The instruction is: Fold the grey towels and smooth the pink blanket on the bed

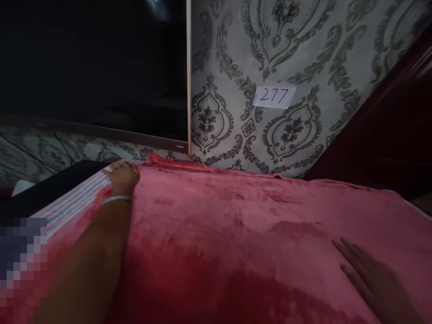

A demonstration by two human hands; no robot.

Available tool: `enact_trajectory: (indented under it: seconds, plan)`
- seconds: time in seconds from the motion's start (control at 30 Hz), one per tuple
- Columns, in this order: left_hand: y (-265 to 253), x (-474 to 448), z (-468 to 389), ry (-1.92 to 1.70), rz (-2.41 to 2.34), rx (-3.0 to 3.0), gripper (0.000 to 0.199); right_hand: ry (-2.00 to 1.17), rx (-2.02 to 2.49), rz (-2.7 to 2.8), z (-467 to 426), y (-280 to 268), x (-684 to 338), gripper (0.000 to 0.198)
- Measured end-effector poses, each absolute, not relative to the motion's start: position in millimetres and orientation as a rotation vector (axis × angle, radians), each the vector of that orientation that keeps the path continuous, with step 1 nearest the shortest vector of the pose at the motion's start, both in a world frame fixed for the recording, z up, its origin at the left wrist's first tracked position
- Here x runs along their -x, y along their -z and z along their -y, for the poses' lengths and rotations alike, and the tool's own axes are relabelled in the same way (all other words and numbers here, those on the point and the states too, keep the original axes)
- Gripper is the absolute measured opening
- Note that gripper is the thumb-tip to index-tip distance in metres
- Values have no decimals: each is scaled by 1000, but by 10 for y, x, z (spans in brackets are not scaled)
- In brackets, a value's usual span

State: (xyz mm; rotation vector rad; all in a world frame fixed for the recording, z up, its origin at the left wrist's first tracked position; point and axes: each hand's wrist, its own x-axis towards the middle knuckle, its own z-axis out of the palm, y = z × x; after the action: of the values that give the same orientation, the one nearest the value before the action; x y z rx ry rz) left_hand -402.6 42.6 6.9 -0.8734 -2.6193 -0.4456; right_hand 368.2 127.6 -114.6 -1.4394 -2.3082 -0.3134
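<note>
A pink-red plush blanket (236,216) covers the surface before me, with darker patches where the pile lies differently. At its far left, my left hand (123,176) rests on the blanket beside the striped edge, fingers stretched forward and nothing seen in them. A light bracelet (115,199) circles that wrist. My right hand (374,274) is open over the lower right of the blanket, its fingers extended and slightly blurred. Whether its palm presses the cloth I cannot tell. The grey, white and pink striped cloth (79,195) shows along the left side.
A large dark television (94,67) is at the upper left, close above a black surface (67,180). Behind the blanket's far edge is patterned wallpaper (216,117) with a paper label (275,96) reading 277. A dark red slanting panel (384,121) bounds the right.
</note>
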Motion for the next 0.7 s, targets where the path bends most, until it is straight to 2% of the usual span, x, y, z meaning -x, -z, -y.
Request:
enact_trajectory:
  seconds: [0.1,0.2,0.33,0.43,0.57,0.7]
  plan:
    - [-155,3926,-381,373,2455,1047,56,228,1418,2328,-1261,1105,-3620,65]
    - [-357,3740,-351,224,2543,1262,52,210,1452,2321,-1239,1036,-3548,64]
    - [-503,2993,-272,267,2571,1559,53,198,1467,2316,-1207,966,-3497,66]
    - [-330,2078,-136,246,2477,1828,47,186,1468,2324,-1204,941,-3482,72]
    - [64,947,202,389,2051,2444,62,160,1493,2346,-1206,901,-3446,77]
    - [287,630,504,385,1873,2575,69,189,1524,2392,-1206,864,-3413,81]
